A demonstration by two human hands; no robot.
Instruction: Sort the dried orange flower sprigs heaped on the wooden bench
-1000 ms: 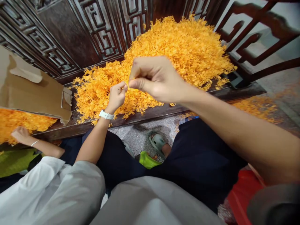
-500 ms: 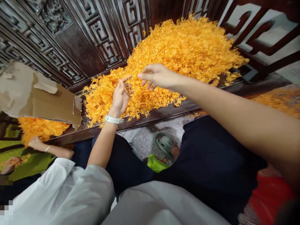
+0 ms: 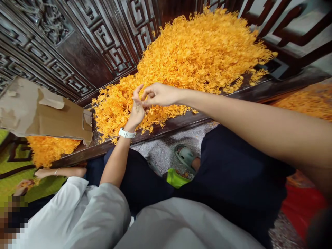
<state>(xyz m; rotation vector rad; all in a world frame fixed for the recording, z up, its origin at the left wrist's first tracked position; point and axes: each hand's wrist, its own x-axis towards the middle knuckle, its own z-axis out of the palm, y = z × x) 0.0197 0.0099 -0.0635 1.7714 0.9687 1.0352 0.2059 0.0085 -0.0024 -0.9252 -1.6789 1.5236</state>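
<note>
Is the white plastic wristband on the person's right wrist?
No, the white plastic wristband sits just below the left hand, while the wrist of the right hand is bare.

Across the upper left and top of the frame in front of me stands a dark carved wooden panel [image 3: 85, 52] cut with square fretwork. At the upper right an open wooden lattice [image 3: 290, 31] of the same dark wood lets a pale grey surface show through its gaps. A dark wooden ledge [image 3: 85, 149] runs from the lower left up toward the right edge, a speckled grey stone floor [image 3: 160, 152] lies below it in the middle, a green mat [image 3: 38, 190] shows at the far lower left, and the light is soft and even.
</note>
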